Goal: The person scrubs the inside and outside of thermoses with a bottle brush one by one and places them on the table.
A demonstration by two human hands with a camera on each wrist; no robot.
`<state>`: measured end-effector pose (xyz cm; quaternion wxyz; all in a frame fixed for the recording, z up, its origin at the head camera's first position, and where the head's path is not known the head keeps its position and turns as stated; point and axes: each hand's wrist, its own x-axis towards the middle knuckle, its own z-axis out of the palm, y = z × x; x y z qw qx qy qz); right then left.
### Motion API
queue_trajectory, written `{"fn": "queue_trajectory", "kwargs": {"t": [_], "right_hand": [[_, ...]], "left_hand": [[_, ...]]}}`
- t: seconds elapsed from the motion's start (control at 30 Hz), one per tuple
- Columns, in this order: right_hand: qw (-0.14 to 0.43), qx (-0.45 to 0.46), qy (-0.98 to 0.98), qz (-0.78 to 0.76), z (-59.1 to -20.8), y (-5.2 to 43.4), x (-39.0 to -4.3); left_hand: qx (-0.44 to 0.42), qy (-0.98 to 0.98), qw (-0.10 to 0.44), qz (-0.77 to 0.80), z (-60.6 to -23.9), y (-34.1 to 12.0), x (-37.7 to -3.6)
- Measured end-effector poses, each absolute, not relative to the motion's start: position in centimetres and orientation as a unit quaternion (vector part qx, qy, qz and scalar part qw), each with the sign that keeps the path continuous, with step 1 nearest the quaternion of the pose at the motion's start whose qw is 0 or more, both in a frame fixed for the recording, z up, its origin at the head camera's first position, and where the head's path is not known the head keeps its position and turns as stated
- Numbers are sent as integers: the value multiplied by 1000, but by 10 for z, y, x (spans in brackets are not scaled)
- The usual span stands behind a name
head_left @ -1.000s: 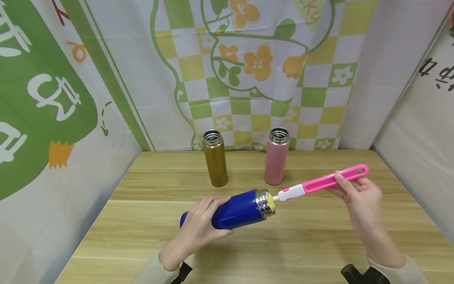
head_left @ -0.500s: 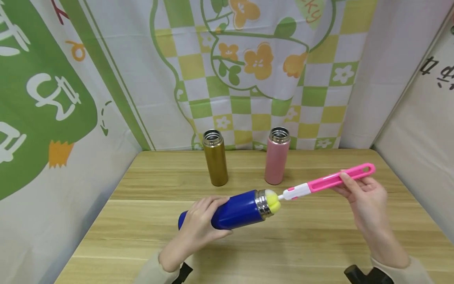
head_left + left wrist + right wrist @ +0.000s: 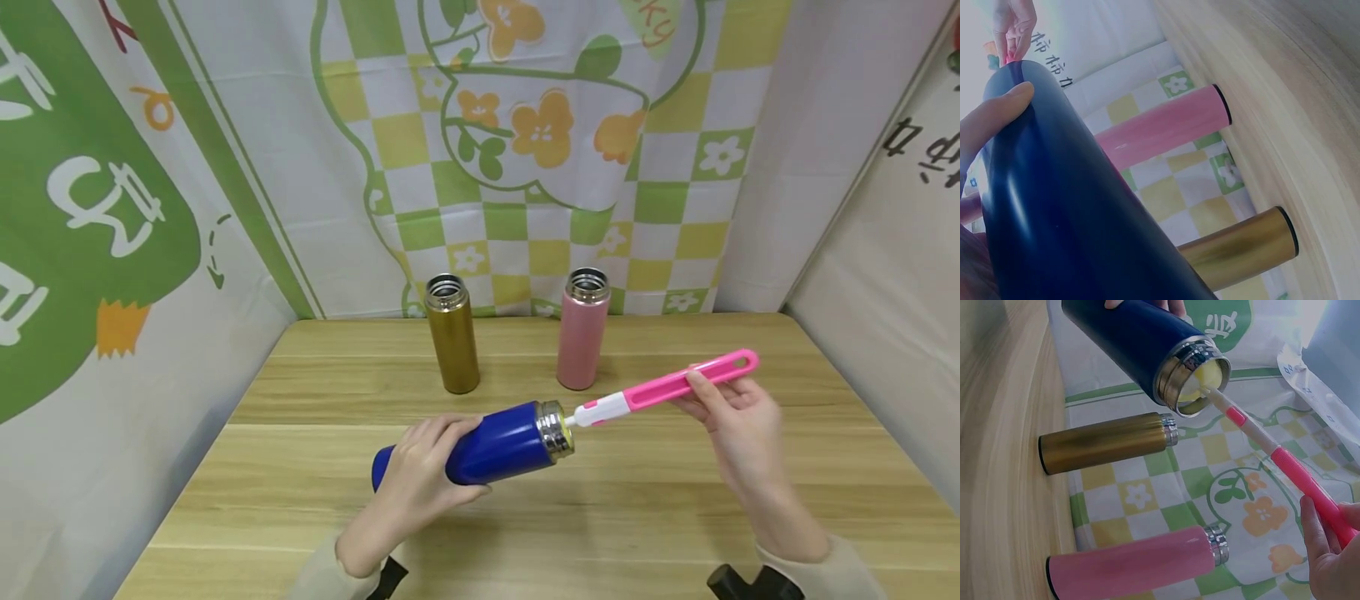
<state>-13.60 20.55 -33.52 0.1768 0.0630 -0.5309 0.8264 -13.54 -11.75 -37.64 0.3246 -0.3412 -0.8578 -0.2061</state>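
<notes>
A: Where are we w/ the flask?

B: Mid-scrub, we reckon. Our left hand has its fingers wrapped round the blue body, holding it tilted above the bench, mouth toward the right. Our right hand pinches the pink brush handle, fingers clamped on it. The yellow sponge head sits just inside the steel rim.

A: Next move?

B: Prob. a straight stroke along the flask's axis, left grip firm so the body doesn't twist. Bristles can't be told apart from sponge here.

A: Others?

B: Gold flask and pink flask stand upright at the back, both lidless, well apart from our hands.

A: Any writing?

B: No brand visible on flasks or brush. The backdrop shows "ky" at top, cut off; white and black characters on the side sheets, not legible to us.
</notes>
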Motion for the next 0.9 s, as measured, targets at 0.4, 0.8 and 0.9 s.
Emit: {"fn": "queue_trajectory", "kwargs": {"t": [0.4,0.8,0.9], "right_hand": [[130,51,-601,787,-344,182,-130],[114,129,-583,794,-467,216,-185],[117,109,-591,791,-442,205,-172]], "left_hand": [[-364,-843,342,-201,-372,-104,-134],[-365,-843,343,-194,-372,-94,-135],[-363,-846,339,-195,-372,-94,-135]]}}
